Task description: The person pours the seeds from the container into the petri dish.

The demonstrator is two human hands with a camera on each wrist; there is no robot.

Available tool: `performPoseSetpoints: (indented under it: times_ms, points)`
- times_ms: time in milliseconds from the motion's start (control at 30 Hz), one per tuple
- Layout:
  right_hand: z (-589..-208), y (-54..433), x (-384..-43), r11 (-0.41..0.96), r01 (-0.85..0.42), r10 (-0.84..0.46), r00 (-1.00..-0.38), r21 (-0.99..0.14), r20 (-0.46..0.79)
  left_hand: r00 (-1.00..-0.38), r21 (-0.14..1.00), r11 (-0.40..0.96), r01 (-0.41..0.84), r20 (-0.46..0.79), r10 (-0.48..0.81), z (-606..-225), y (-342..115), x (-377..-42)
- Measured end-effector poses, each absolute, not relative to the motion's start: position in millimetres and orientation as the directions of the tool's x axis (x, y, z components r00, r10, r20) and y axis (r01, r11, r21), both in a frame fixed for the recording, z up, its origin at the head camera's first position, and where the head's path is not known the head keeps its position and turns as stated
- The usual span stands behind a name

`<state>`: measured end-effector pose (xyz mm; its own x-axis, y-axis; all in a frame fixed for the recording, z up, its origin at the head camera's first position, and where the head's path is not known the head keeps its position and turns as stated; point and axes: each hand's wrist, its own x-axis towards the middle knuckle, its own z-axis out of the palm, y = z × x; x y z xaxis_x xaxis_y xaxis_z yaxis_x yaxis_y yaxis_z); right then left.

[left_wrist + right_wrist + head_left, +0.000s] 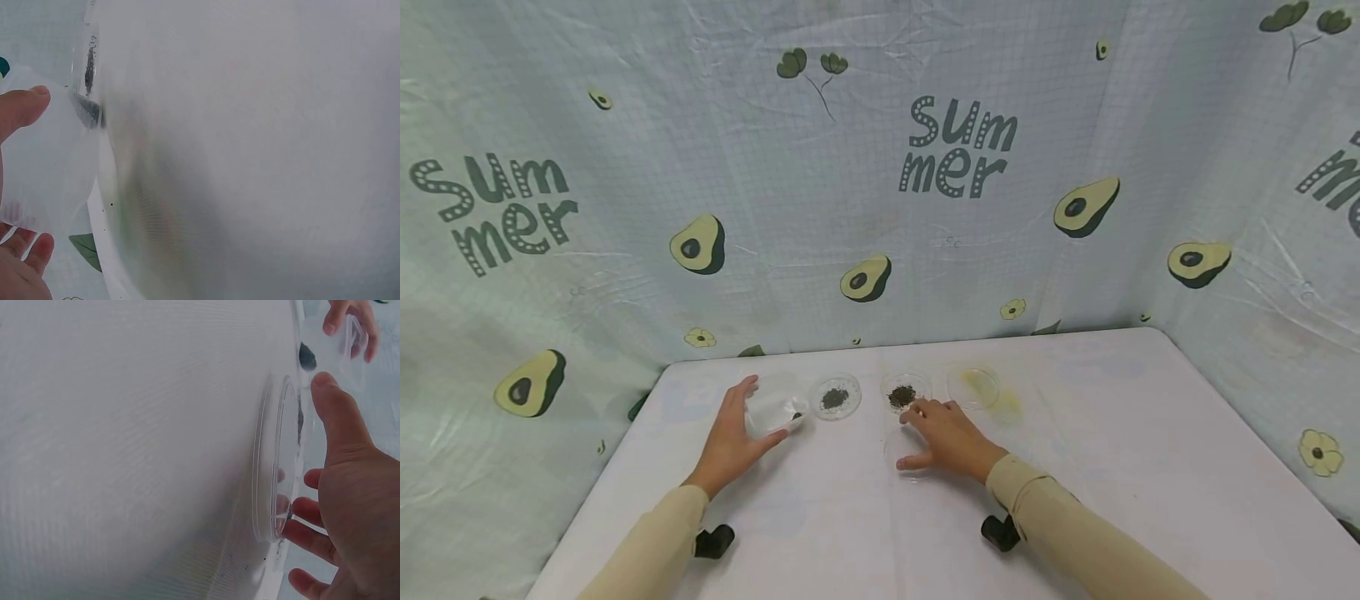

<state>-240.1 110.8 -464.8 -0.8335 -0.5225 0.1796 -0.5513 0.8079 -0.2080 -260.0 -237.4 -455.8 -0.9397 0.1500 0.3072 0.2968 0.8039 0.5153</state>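
Observation:
My left hand (730, 446) holds a clear plastic bag (766, 408) between its spread thumb and fingers, at the table's back left. A little dark material (86, 111) has gathered in one corner of the bag. Right beside it stands a clear round dish (856, 395) with grey-black bits. My right hand (951, 437) hovers with thumb and fingers apart at a clear, shallow round dish or lid (267, 462) on the table. Whether its fingertips touch that rim I cannot tell. Just beyond those fingers is another clear dish (927, 382) holding dark brown bits.
To the right of the brown bits lies a further clear dish (951, 388), near yellowish patches on the white tablecloth (1120, 467). Behind the table hangs a printed curtain (790, 183). Black devices (715, 542) sit under both wrists.

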Motion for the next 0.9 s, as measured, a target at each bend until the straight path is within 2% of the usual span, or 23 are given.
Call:
performPoseSetpoints:
  times_ms: [467,900]
  points:
    - [-468.1,112.8,-239.3,0.813,-0.563,-0.547,-0.826,-0.146,0.138,-0.972,0.625,0.751,0.212,0.215,0.095,-457.3,-242.2,-256.9]
    - [-465.5,114.7,-236.1,0.807,-0.576,-0.566,-0.817,-0.133,0.108,-0.986,0.655,0.740,0.153,0.156,0.065,-462.3,-243.0,-260.4]
